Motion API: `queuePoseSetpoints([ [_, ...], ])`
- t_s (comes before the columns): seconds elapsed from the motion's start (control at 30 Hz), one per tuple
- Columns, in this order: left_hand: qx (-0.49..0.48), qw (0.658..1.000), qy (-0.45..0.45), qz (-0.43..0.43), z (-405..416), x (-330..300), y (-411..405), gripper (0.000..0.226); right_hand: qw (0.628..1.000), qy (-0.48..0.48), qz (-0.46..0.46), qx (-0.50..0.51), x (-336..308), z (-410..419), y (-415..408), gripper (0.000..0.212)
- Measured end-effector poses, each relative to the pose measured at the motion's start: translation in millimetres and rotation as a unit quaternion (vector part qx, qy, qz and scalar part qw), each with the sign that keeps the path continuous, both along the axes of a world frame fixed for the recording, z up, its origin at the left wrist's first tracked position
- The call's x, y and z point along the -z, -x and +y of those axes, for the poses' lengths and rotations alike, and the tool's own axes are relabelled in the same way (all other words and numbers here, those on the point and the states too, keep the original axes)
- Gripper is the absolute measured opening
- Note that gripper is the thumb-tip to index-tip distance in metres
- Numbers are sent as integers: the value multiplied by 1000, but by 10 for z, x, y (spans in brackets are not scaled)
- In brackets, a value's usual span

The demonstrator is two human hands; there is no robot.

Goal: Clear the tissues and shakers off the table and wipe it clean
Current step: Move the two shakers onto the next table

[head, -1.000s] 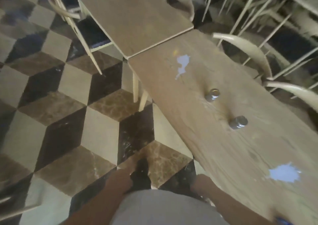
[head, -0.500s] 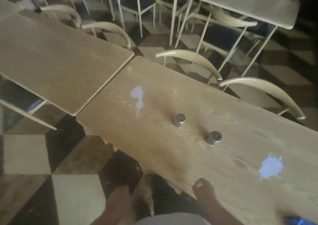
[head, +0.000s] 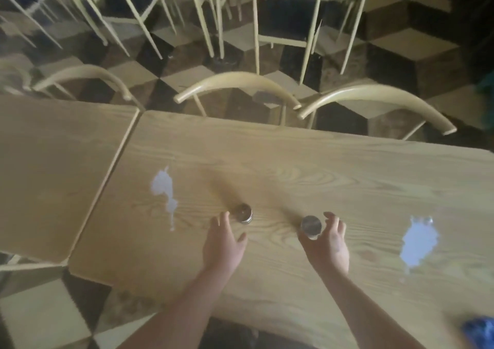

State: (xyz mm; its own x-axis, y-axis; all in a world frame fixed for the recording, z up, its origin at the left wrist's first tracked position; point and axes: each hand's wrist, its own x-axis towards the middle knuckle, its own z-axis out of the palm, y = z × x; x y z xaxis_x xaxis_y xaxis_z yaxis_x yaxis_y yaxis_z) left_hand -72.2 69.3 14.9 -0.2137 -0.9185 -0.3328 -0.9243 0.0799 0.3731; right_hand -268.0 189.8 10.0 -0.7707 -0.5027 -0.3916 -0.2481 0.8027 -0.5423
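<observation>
Two small shakers with metal lids stand on the wooden table point(head: 334, 177). My left hand point(head: 223, 244) is open just below and left of the left shaker point(head: 243, 213), fingertips close to it but apart. My right hand point(head: 327, 244) is open and cupped around the right shaker point(head: 311, 225) from its right side; whether it touches is unclear. A white tissue point(head: 163, 188) lies flat to the left of the shakers. Another white tissue point(head: 418, 241) lies at the right.
A second wooden table point(head: 53, 172) butts against the left end. Curved-back chairs point(head: 240, 85) line the far side, with more chairs behind on the patterned tile floor. A blue object point(head: 479, 331) sits at the table's near right corner.
The view has swung round to face the table squarely. Both hands have come up from the near edge and reached out to the two shakers.
</observation>
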Motion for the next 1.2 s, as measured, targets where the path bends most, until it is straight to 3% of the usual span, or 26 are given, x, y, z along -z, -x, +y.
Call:
queuePoseSetpoints([
  [0.1,-6,1000,-4,13,-138,46,241,68,999,-11,6,-32,42,-29,59,57],
  [0.2,25,1000,-2,10,-253,49,374,48,999,-17,-1,-44,68,-58,91,38],
  [0.27,37,999,-4,9,-294,57,400,36,999,-17,-2,-46,75,-62,98,34],
  [0.4,61,998,-3,29,-267,56,362,32,999,26,-10,-35,82,-46,120,28],
  [0.53,79,996,-8,41,-35,119,100,29,998,16,-13,-64,87,41,153,29],
  [0.93,-24,998,-64,8,672,194,-758,40,995,10,13,-97,78,62,53,35],
  [1.2,-69,992,-107,-1,941,55,-1663,41,944,-49,7,-327,27,-190,-1335,47],
])
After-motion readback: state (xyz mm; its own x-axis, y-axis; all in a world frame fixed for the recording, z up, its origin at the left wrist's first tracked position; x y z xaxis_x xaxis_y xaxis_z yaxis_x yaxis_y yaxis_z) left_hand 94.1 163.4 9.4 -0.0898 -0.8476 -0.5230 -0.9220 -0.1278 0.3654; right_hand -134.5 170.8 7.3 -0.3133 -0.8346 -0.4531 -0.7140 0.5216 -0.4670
